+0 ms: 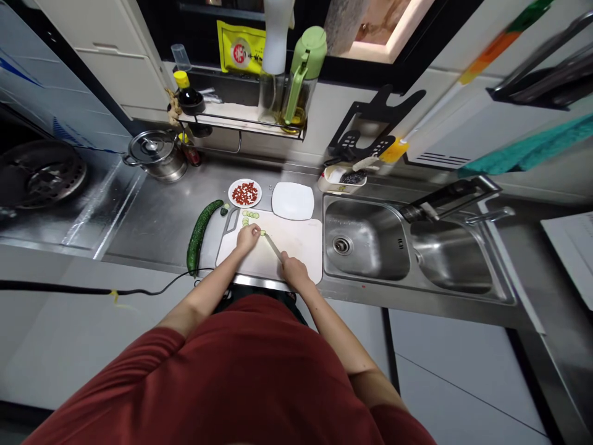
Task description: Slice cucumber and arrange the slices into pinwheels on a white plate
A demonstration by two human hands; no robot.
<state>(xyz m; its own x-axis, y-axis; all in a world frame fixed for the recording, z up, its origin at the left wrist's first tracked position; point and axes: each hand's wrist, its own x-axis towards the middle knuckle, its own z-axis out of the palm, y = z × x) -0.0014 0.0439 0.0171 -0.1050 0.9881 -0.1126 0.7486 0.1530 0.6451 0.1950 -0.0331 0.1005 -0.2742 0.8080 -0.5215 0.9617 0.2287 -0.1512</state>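
Observation:
A white cutting board (301, 247) lies on the steel counter. My right hand (294, 271) is wrapped round the handle of a knife (273, 246), whose blade points up and left across the board. Near the blade tip is a pale green cucumber slice (262, 233). My left hand (249, 237) is just left of that slice, fingers pinched together; what they hold, if anything, is too small to tell. Several more slices (251, 214) lie along the board's upper left. Left of the board rests a long green cucumber (199, 237), with small cut pieces (225, 210) by its top end.
Behind the board stand a plate of red pieces (245, 193) and a white square plate (293, 201). A double sink (365, 238) is on the right. A lidded pot (157, 156) and a wok (39, 173) are left. Bottles stand on a wall shelf (236, 121).

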